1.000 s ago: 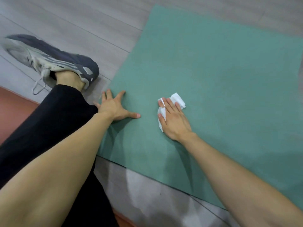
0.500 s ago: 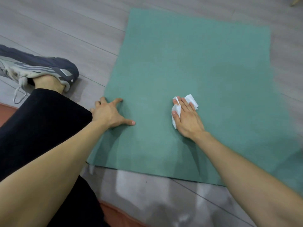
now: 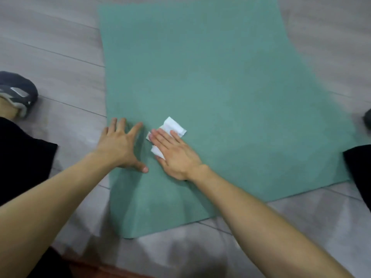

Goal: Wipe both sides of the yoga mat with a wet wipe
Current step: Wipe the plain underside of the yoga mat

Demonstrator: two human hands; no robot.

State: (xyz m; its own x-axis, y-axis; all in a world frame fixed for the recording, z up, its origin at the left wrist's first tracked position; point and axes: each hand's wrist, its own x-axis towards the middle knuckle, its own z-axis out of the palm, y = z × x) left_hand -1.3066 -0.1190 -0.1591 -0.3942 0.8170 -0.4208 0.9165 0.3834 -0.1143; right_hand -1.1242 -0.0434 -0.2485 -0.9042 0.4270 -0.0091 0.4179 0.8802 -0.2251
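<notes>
A thin teal-green foam yoga mat [image 3: 210,87] lies flat on a grey plank floor [image 3: 50,47]. The right hand [image 3: 176,155], fingers straight and together, presses a crumpled white wet wipe [image 3: 173,127] onto the mat near its left edge. The left hand [image 3: 120,145], fingers spread, rests flat across that edge. A grey sneaker [image 3: 17,93] sits at far left.

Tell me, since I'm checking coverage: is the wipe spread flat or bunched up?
Bunched: the wet wipe shows creased folds beyond the right hand pressing it on the mat.
</notes>
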